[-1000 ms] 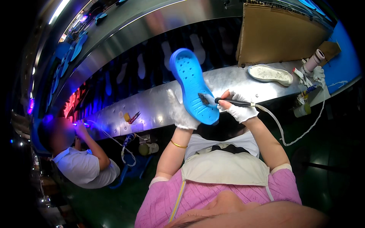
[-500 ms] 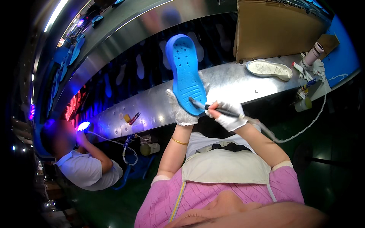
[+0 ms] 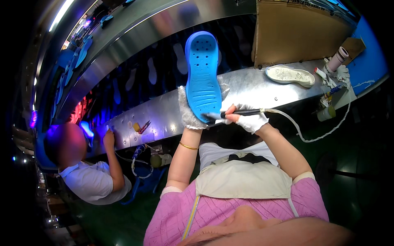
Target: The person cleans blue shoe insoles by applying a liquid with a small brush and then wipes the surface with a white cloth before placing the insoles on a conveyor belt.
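Observation:
My left hand [image 3: 191, 116], in a white fabric glove, wraps round the near end of a blue shoe sole [image 3: 202, 78]. The sole is held up over the metal bench, its hollow inner side facing me, with small holes at the far end and ridges nearer me. My right hand [image 3: 248, 119], gloved with bare fingertips, grips a black-handled brush [image 3: 243, 112]. A pale tube runs from the back of its handle. The brush's tip lies at the sole's near end, beside my left hand. Part of the left hand is hidden behind the sole.
A second sole with a whitish inside [image 3: 289, 76] lies on the metal bench [image 3: 250, 91]. Behind it stands a cardboard sheet [image 3: 303, 35]. Dark racks [image 3: 164, 61] hold several soles. At left, a co-worker [image 3: 92, 176] sits near a yellow block [image 3: 136, 127] and pliers [image 3: 144, 127].
The sole has turned more upright and shifted slightly away. The brush has moved down to the sole's near end, its handle now more level. The co-worker's hand has moved right onto the bench.

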The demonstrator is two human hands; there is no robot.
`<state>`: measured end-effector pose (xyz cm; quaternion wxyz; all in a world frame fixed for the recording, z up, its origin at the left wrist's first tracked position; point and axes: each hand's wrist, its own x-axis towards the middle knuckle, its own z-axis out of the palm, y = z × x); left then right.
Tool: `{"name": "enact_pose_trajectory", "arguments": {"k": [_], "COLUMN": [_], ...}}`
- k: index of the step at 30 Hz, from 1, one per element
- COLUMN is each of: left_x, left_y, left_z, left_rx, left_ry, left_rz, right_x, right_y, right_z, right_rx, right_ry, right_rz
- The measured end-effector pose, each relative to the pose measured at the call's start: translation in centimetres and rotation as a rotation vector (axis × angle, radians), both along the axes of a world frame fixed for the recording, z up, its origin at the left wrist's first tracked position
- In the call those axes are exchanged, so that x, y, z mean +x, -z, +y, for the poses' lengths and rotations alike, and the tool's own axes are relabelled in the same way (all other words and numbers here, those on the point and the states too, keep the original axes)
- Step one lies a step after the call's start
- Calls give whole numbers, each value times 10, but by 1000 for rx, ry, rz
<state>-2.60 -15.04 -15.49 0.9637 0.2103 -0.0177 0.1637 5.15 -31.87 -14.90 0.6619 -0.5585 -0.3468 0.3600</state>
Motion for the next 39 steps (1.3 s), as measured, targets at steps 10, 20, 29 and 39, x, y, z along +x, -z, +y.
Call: {"name": "enact_pose_trajectory", "arguments": {"k": [10, 20, 29, 39], "left_x": [4, 9, 6, 14], "left_y": [-12, -11, -24, -19], "left_z": [4, 12, 13, 29], "left_rx": [-19, 6, -30, 378], "left_ry": [130, 193, 262, 282], "left_rz": [-21, -33, -71, 459], "right_x": [-15, -10, 2, 14], "right_y": [10, 4, -4, -28], "right_z": [-15, 2, 5, 3], "right_rx": [-6, 37, 300, -274], "right_ry": [-161, 54, 52, -145], "right_rz": [198, -228, -266, -403]}}
